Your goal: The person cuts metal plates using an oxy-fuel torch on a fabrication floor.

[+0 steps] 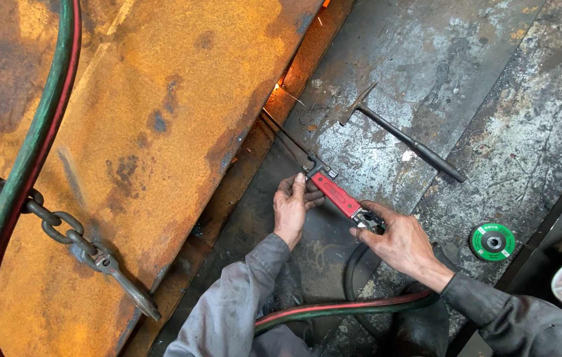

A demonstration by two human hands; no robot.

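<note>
Two hands: both are gripping one cutting torch [334, 192] over a scarred steel floor [426, 59].
Left hand [292, 205]: it is closing around the front of the torch, just behind the head where the thin tubes are starting, fingers curled over the top.
Right hand [397, 241]: it is wrapping the rear end of the torch, where the metal valves are sitting, thumb lying along the body.
Torch: its red handle is running between the two hands, and its slim tubes [287, 135] are reaching up and left toward the rusty plate's lower edge.
Flame point [280, 84]: an orange glow and small sparks are showing at the tip, right against the plate edge.
Rusty plate [135, 132]: it is filling the left of the view, tilted, orange-brown and blotched.
Hoses [23, 172]: a green and a red hose are curving together over the plate, and another stretch is passing below the sleeves.
Chain [49, 218]: it is lying across the plate, ending in a hook.
Chipping hammer [406, 139]: it is lying on the floor, apart from the hands.
Green disc [492, 242]: it is resting flat to the right of the right hand.
</note>
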